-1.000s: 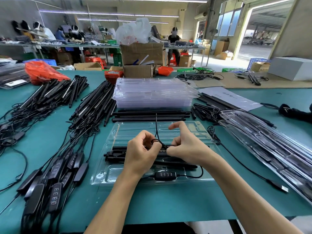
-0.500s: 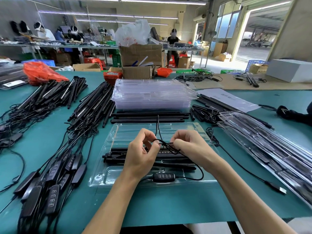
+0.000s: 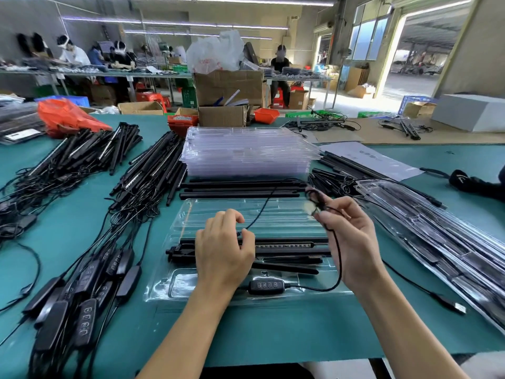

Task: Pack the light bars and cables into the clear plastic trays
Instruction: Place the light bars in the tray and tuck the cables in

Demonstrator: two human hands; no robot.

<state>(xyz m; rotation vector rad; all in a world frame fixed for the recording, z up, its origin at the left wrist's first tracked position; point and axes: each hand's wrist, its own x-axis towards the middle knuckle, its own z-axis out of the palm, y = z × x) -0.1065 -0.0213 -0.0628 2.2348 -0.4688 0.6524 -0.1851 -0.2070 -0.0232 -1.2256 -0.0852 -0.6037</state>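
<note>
Right hand (image 3: pixel 352 239) has lifted off the clear tray (image 3: pixel 191 214) to its right edge, pinching a bunched cable (image 3: pixel 337 250) loop. Left hand (image 3: pixel 222 250) stays over the light bar (image 3: pixel 284 246) in the tray, pinching the cable's run. Coil not tucked yet. Loop blurred; left fingertips hidden.

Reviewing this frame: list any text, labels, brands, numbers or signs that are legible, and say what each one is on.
No text here can be read with confidence.
White paper sheet on the table: printed lines, too blurred to read.
Inline controller in the open clear tray: button marks only, too small to make out.
Controllers piled on the left: button symbols, not legible.
White plastic bag on the cardboard box: reddish print, blurred.
Black item at the right edge: a pale mark, unreadable.
</note>
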